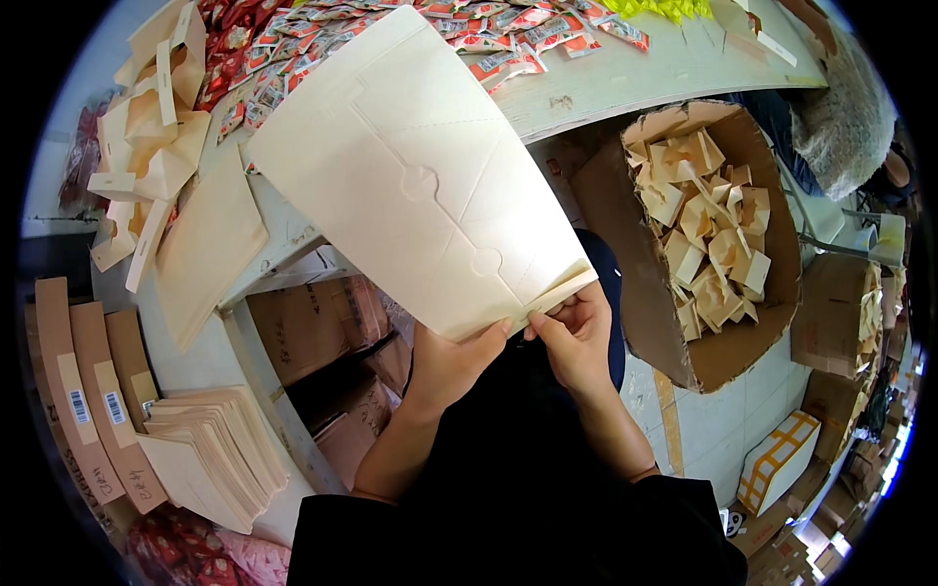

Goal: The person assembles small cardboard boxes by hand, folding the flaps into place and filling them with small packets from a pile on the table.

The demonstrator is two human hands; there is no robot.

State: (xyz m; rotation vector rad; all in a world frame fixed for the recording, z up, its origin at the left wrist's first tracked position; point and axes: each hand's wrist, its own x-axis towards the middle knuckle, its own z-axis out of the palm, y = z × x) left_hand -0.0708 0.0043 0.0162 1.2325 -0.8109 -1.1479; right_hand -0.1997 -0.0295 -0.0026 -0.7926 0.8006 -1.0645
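Note:
A large cream die-cut card sheet is held up in front of me, with creases and round cut-outs pressed into it. My left hand grips its lower edge, the thumb on the face and the fingers behind. At the lower right corner, a narrow flap is bent up from the sheet. My right hand pinches the sheet's edge below this flap; its fingers are curled in. The parts of the fingers behind the card are hidden.
To the right, a brown carton holds folded cream card pieces. More folded pieces and a flat sheet lie at the left. A stack of card sheets sits lower left. Small red-and-white packets cover the table's far side.

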